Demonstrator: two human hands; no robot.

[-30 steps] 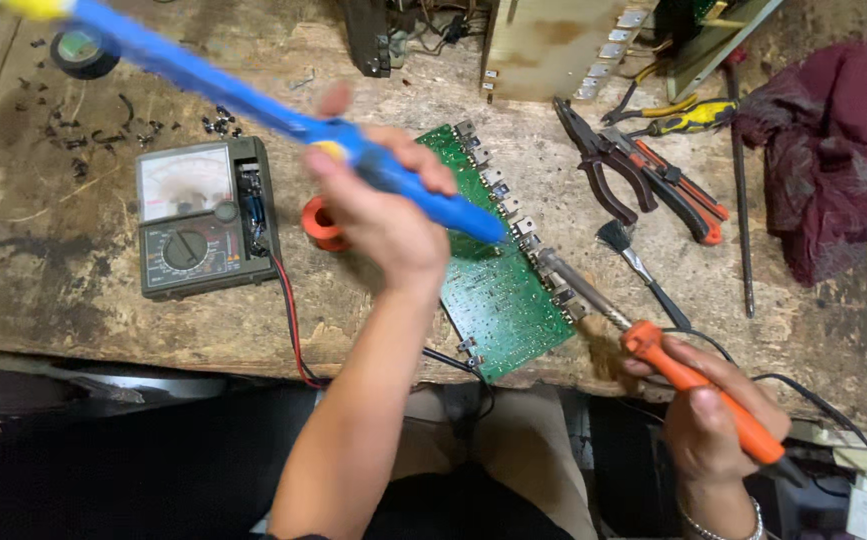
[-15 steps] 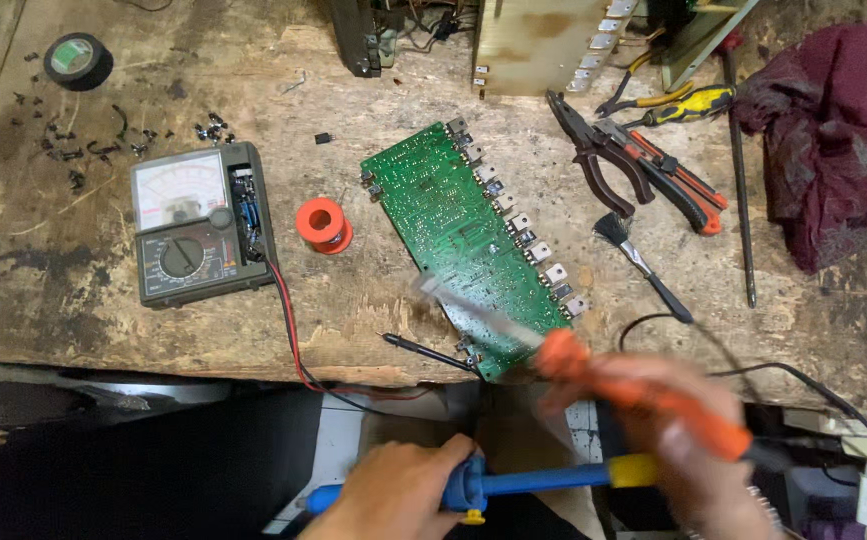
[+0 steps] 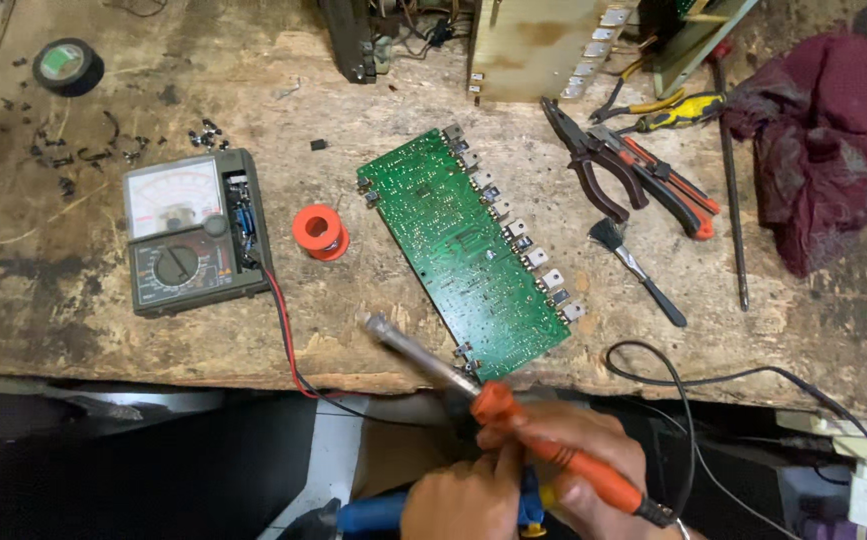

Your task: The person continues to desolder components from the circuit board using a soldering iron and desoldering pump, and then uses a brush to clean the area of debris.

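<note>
**Operator:** Right hand (image 3: 578,465) is closed around the orange handle of the soldering iron (image 3: 513,420). Its metal barrel points up and to the left, the tip hanging over the front edge of the tabletop (image 3: 103,330), just beside the near corner of the green circuit board (image 3: 463,250).

**Inspector:** And the other hand?

**Operator:** Left hand (image 3: 458,500) is closed on the blue desoldering pump (image 3: 393,512), low in view, below the tabletop edge. Both hands touch each other there. Much of the pump is hidden under my fingers.

**Inspector:** Position of the board?

**Operator:** Flat on the tabletop, set diagonally, solder side up, with a row of metal-tabbed parts along its right edge. No hand touches it.

**Inspector:** Surroundings?

**Operator:** Left of the board stands an orange solder spool (image 3: 320,232); further left lies an analogue multimeter (image 3: 193,235), a red lead running from it over the edge. A roll of black tape (image 3: 68,66) sits at the far left corner. Right of the board lie a small black brush (image 3: 638,270), pliers (image 3: 603,165) with dark handles, cutters with red handles, and a maroon rag (image 3: 833,150). A black cord (image 3: 693,380) loops over the front edge at right.
</note>
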